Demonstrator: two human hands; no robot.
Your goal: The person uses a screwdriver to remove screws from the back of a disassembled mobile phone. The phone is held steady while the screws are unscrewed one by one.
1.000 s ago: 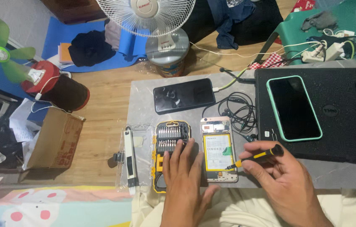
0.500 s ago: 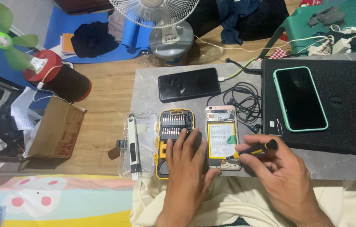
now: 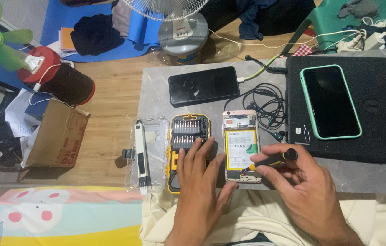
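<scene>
Opened phone [image 3: 241,146] lies back-off on the grey tabletop [image 3: 156,91], yellow-edged battery exposed, directly between both hands. Just left of it, touching or nearly so: yellow-and-black bit case [image 3: 188,136], rows of bits showing in the top half.

Left hand [image 3: 200,180]: palm down, fingers spread and flat over the lower half of the bit case, index tip at the case's right edge near the phone. Holds nothing, just rests there.

Right hand [image 3: 300,182]: fingers curled, pinching a black-and-yellow screwdriver [image 3: 269,160] between thumb and fingertips. Driver lies nearly level, tip pointing left at the phone's lower right edge, around the bottom of the battery. Can't tell if the tip actually touches.

Around: black phone [image 3: 203,85] face up above the bit case, cabled; tangle of black earphones [image 3: 266,107] right of the opened phone; laptop [image 3: 384,136] further right with a green-cased phone [image 3: 329,101] on top; white tool [image 3: 142,155] on clear plastic left of the case.
</scene>
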